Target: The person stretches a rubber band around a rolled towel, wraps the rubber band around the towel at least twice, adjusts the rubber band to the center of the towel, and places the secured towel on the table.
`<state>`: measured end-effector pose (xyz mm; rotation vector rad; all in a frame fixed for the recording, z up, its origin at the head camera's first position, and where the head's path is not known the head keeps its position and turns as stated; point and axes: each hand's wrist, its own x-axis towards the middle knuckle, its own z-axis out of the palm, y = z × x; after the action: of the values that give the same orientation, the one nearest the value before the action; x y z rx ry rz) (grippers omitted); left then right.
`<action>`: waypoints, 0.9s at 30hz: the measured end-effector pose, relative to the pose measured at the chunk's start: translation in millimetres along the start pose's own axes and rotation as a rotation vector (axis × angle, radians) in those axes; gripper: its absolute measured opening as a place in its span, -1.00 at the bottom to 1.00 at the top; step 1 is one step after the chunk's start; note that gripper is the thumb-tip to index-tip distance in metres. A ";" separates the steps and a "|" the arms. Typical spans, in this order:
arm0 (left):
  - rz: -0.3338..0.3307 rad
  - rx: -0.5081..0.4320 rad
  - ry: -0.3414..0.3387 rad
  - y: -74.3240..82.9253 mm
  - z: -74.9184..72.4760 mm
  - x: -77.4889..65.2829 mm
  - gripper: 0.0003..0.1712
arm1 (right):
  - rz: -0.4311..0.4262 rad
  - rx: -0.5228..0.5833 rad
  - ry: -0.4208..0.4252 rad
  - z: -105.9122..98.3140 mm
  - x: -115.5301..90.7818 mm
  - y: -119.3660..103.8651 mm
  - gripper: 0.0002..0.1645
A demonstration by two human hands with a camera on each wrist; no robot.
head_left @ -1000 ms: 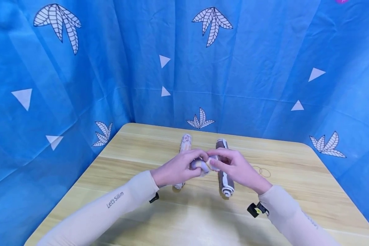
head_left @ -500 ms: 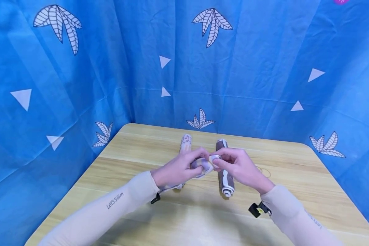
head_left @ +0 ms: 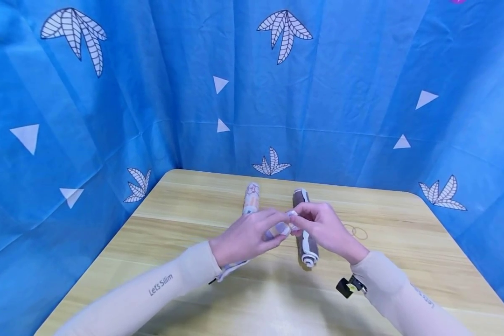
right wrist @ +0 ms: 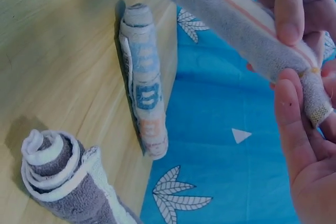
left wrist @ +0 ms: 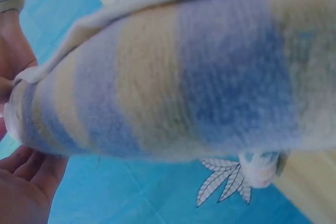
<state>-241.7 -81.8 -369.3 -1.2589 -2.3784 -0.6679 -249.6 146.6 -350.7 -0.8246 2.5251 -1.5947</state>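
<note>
A rolled, striped towel in blue, lilac and beige is held above the table between both hands. My left hand grips the roll near its end, thumb and fingers around it. My right hand pinches the tip of the same towel. In the right wrist view, a thin yellowish rubber band seems to circle the towel near that tip, between the fingers of both hands. The left wrist view is mostly filled by the towel, with a loose fold along its upper edge.
A white printed towel roll lies on the wooden table, partly behind my left hand. The brown and white towel roll lies under the hands. Thin rubber bands rest to the right. A blue patterned curtain surrounds the table.
My left fingers have moved right along the towel toward the right hand, covering more of its end. The towel's other end now shows lower, below the left wrist. The head view has shifted slightly.
</note>
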 end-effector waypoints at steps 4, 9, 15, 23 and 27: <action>0.098 0.069 0.048 -3.8 2.5 -1.8 -0.35 | 0.076 0.082 -0.001 -1.8 1.6 -1.5 -0.81; 0.146 0.127 0.040 -5.4 1.0 -2.5 -0.24 | 0.187 0.147 0.008 -4.8 3.6 -1.3 -0.74; 0.147 0.206 -0.018 -2.9 -0.4 2.9 -0.38 | 0.220 0.165 0.005 -2.9 4.4 3.8 -0.78; 0.141 0.264 -0.058 -1.0 0.3 7.0 -0.56 | 0.200 0.166 0.007 4.1 6.2 6.6 -0.80; 0.143 0.292 -0.062 -0.1 1.2 5.7 -0.59 | 0.199 0.140 0.007 7.0 6.3 5.3 -0.82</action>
<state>-245.0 -77.3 -367.3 -1.3190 -2.3035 -0.2308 -255.1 139.7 -357.0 -0.5359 2.3795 -1.6859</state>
